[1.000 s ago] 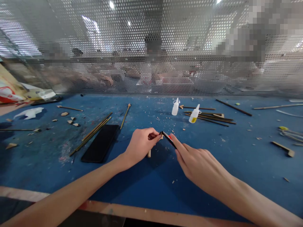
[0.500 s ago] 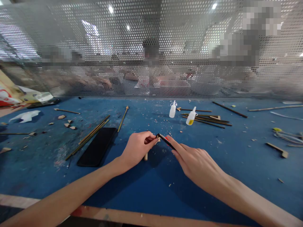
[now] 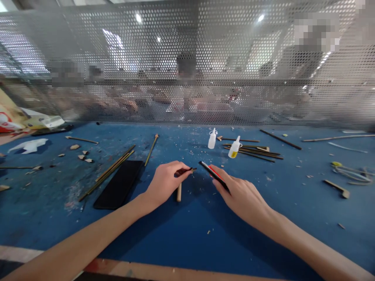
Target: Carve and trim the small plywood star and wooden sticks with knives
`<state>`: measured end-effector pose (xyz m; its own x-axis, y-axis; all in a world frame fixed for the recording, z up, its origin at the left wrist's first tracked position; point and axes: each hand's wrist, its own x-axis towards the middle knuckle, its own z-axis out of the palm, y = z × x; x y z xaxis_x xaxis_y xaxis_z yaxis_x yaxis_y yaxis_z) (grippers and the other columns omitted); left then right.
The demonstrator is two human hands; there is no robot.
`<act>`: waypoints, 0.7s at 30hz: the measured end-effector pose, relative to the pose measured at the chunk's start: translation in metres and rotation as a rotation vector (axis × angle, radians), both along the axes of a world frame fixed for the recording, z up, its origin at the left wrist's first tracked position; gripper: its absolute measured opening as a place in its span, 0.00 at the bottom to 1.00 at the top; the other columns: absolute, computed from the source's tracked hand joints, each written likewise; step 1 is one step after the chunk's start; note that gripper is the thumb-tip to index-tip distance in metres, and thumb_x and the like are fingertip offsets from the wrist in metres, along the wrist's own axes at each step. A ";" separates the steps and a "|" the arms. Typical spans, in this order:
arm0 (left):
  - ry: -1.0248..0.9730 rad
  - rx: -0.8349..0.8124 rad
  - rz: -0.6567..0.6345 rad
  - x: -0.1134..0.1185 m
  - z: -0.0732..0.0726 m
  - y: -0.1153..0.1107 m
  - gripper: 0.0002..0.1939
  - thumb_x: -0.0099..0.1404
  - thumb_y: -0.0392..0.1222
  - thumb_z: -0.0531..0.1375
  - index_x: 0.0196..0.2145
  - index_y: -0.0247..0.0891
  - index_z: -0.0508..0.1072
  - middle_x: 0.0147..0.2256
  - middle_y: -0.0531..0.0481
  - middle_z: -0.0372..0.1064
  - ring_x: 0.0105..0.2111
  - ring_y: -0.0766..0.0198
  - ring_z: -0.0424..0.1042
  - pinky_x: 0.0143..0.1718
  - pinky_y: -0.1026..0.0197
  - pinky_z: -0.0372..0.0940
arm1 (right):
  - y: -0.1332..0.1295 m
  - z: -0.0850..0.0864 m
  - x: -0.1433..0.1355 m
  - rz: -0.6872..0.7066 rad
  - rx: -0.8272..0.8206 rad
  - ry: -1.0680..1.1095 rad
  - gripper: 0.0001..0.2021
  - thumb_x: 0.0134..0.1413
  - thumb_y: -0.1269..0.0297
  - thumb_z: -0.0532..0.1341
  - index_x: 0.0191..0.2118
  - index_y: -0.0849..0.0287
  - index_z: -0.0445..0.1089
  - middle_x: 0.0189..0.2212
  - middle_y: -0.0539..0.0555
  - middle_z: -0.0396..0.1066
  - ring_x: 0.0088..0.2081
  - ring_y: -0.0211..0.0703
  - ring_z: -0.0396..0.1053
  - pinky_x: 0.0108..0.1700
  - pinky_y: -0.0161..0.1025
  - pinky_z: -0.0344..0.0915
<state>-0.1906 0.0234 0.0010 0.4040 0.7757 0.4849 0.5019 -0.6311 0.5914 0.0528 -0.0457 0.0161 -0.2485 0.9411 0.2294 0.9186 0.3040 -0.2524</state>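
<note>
My left hand (image 3: 166,182) pinches a small dark piece of wood (image 3: 193,169) between thumb and fingertips, its end poking out to the right. A slim black-and-red craft knife (image 3: 213,174) lies in the grip of my right hand (image 3: 241,194), its tip angled up and left. A small gap separates that tip from the wood piece. Below my left fingers, a light wooden rod (image 3: 179,193) shows on the blue tabletop (image 3: 187,242), partly hidden by the hand. Left of that hand lies a black phone (image 3: 118,184).
Two white glue bottles (image 3: 234,147) stand beyond my right hand, beside several thin dark sticks (image 3: 258,153). More sticks (image 3: 108,171) lie by the phone. Wood chips (image 3: 82,157) and white tissue (image 3: 28,145) are at left. A perforated metal screen (image 3: 164,101) borders the back, with people behind it.
The knife has come away from the wood piece, as my right hand shifted slightly right and down. My left hand keeps its pinch, and more of the light rod shows below it.
</note>
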 end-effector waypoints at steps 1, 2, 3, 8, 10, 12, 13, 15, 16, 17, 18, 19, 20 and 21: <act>0.028 0.035 -0.017 -0.001 0.000 0.000 0.07 0.69 0.43 0.63 0.40 0.40 0.80 0.36 0.51 0.77 0.35 0.62 0.76 0.39 0.62 0.70 | 0.000 -0.002 0.001 0.001 0.003 0.014 0.26 0.71 0.60 0.47 0.71 0.53 0.50 0.55 0.60 0.75 0.45 0.56 0.79 0.42 0.50 0.75; 0.062 0.064 -0.039 -0.001 0.000 0.000 0.07 0.70 0.43 0.63 0.41 0.40 0.80 0.37 0.50 0.77 0.37 0.61 0.76 0.41 0.60 0.70 | 0.001 -0.004 0.002 0.016 0.006 0.033 0.27 0.71 0.61 0.46 0.72 0.56 0.46 0.58 0.63 0.71 0.47 0.57 0.78 0.43 0.51 0.74; 0.100 0.088 -0.065 -0.002 0.001 -0.001 0.07 0.70 0.42 0.62 0.42 0.40 0.80 0.38 0.49 0.77 0.39 0.60 0.76 0.43 0.59 0.69 | 0.001 -0.005 0.002 0.039 0.006 0.057 0.29 0.71 0.62 0.45 0.73 0.58 0.42 0.60 0.65 0.69 0.48 0.57 0.77 0.44 0.51 0.74; 0.349 0.165 -0.222 -0.005 0.006 -0.007 0.10 0.74 0.38 0.56 0.45 0.38 0.79 0.42 0.48 0.77 0.45 0.58 0.74 0.50 0.56 0.69 | 0.000 0.000 0.003 0.138 -0.027 0.158 0.28 0.72 0.64 0.45 0.73 0.57 0.42 0.55 0.64 0.74 0.46 0.53 0.78 0.42 0.47 0.74; 0.436 0.193 -0.268 -0.006 0.008 -0.010 0.13 0.76 0.36 0.53 0.44 0.38 0.78 0.43 0.46 0.76 0.45 0.58 0.74 0.50 0.56 0.69 | -0.003 0.007 0.001 0.141 -0.021 0.138 0.27 0.71 0.65 0.47 0.72 0.56 0.48 0.50 0.62 0.78 0.44 0.51 0.79 0.41 0.43 0.74; 0.494 0.219 -0.278 -0.006 0.010 -0.013 0.14 0.76 0.35 0.52 0.44 0.37 0.78 0.41 0.45 0.76 0.45 0.58 0.74 0.49 0.56 0.70 | -0.010 0.011 -0.001 0.120 -0.002 0.080 0.25 0.71 0.65 0.48 0.70 0.55 0.52 0.44 0.59 0.80 0.39 0.51 0.80 0.37 0.42 0.74; 0.512 0.230 -0.268 -0.006 0.011 -0.014 0.13 0.76 0.36 0.52 0.44 0.37 0.78 0.40 0.45 0.75 0.44 0.58 0.74 0.48 0.56 0.70 | -0.015 0.012 -0.002 0.104 0.003 0.051 0.25 0.71 0.65 0.48 0.70 0.54 0.54 0.43 0.58 0.80 0.38 0.51 0.80 0.35 0.42 0.73; 0.547 0.239 -0.233 -0.004 0.012 -0.017 0.13 0.75 0.36 0.52 0.43 0.36 0.77 0.38 0.44 0.75 0.43 0.57 0.73 0.47 0.55 0.70 | -0.025 0.012 -0.006 0.076 -0.006 0.010 0.24 0.71 0.64 0.48 0.69 0.54 0.55 0.41 0.57 0.81 0.36 0.52 0.80 0.33 0.43 0.73; 0.563 0.239 -0.219 -0.003 0.012 -0.019 0.13 0.75 0.36 0.52 0.44 0.36 0.77 0.37 0.44 0.74 0.42 0.56 0.73 0.47 0.55 0.70 | -0.031 0.010 -0.008 0.062 -0.015 0.003 0.24 0.71 0.63 0.48 0.69 0.54 0.55 0.41 0.57 0.81 0.36 0.52 0.80 0.33 0.43 0.73; 0.570 0.235 -0.208 -0.001 0.012 -0.021 0.13 0.76 0.36 0.52 0.44 0.35 0.77 0.37 0.44 0.74 0.42 0.56 0.73 0.47 0.54 0.70 | -0.036 0.009 -0.011 0.049 -0.026 0.002 0.24 0.71 0.63 0.47 0.69 0.54 0.55 0.41 0.56 0.81 0.37 0.53 0.80 0.34 0.44 0.74; 0.566 0.228 -0.202 0.001 0.012 -0.022 0.12 0.76 0.36 0.52 0.45 0.35 0.77 0.38 0.44 0.75 0.43 0.56 0.72 0.49 0.53 0.69 | -0.042 0.007 -0.013 0.037 -0.034 0.002 0.24 0.71 0.63 0.47 0.69 0.54 0.54 0.41 0.56 0.81 0.37 0.53 0.81 0.35 0.44 0.74; 0.548 0.219 -0.194 0.002 0.012 -0.024 0.12 0.76 0.36 0.53 0.45 0.36 0.76 0.39 0.45 0.75 0.43 0.56 0.72 0.50 0.52 0.68 | -0.046 0.005 -0.016 0.023 -0.035 0.002 0.24 0.71 0.63 0.46 0.69 0.54 0.54 0.42 0.57 0.81 0.38 0.53 0.81 0.35 0.45 0.74; 0.519 0.208 -0.179 0.004 0.012 -0.025 0.11 0.75 0.37 0.54 0.45 0.36 0.76 0.41 0.45 0.75 0.44 0.56 0.72 0.52 0.52 0.67 | -0.050 0.004 -0.018 0.010 -0.034 -0.001 0.24 0.71 0.63 0.46 0.70 0.54 0.53 0.43 0.56 0.81 0.38 0.54 0.81 0.35 0.46 0.74; 0.483 0.199 -0.157 0.005 0.011 -0.026 0.09 0.74 0.39 0.56 0.45 0.37 0.76 0.43 0.46 0.75 0.45 0.56 0.71 0.53 0.52 0.67 | -0.054 0.003 -0.020 -0.003 -0.031 -0.005 0.24 0.71 0.63 0.46 0.70 0.53 0.53 0.43 0.56 0.80 0.38 0.54 0.81 0.35 0.47 0.74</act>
